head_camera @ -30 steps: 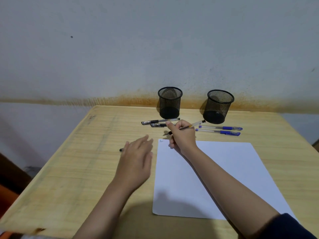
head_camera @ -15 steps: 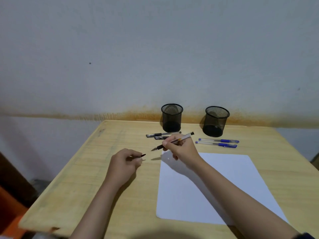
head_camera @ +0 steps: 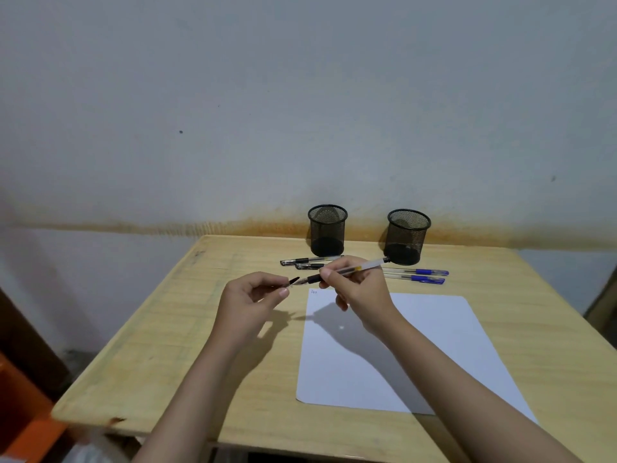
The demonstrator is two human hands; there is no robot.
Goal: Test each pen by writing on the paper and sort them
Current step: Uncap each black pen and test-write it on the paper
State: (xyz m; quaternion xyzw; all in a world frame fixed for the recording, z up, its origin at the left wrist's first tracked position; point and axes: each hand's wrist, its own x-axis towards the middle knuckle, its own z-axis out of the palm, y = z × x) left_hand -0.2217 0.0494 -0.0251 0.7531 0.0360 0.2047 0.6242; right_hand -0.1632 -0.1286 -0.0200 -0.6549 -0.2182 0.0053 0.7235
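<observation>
Pen (head_camera: 347, 271) with a clear barrel sits pinched in the grip of the right hand (head_camera: 359, 290), raised above the desk (head_camera: 173, 329) near the paper's (head_camera: 434, 345) far left corner, its tip aimed left at a small black cap (head_camera: 293, 281). That cap is pinched between thumb and forefinger of the left hand (head_camera: 247, 302), both forearms reaching forward with the fists nearly meeting. Beyond them two black pens (head_camera: 305, 261) and two blue pens (head_camera: 417, 275) lie before two mesh cups (head_camera: 327, 230).
</observation>
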